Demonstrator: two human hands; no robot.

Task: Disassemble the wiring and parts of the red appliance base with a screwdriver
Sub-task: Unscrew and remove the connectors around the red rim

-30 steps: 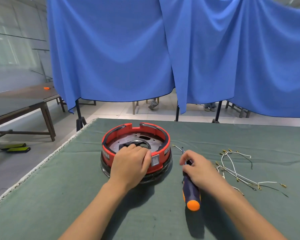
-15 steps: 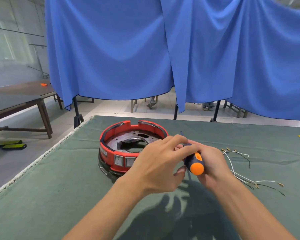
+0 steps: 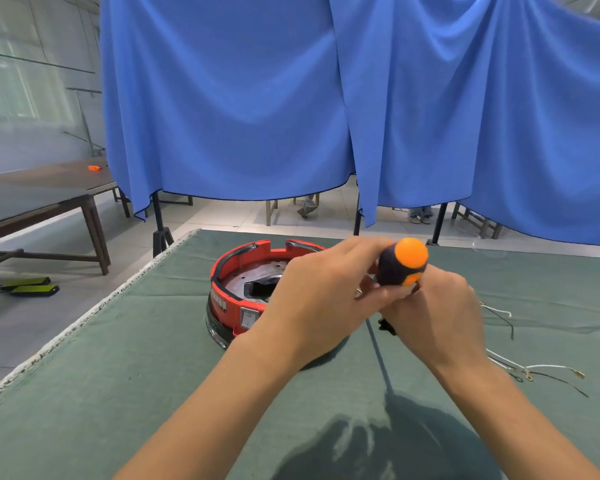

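Here, both hands are wrapped round the screwdriver (image 3: 401,263) above the table (image 3: 118,358).

The right hand (image 3: 437,317) curls round the lower part of the dark handle, while the left hand (image 3: 321,299) closes its fingers on the same handle from the other side, just under the orange butt end, which points up towards the camera; the shaft is hidden behind the hands. Just behind the left hand sits the red appliance base (image 3: 238,296), open side up, on the green cloth of the table. To the right of the hands, loose wires (image 3: 534,367) lie scattered on the cloth. Blue curtains (image 3: 291,98) hang behind the table.
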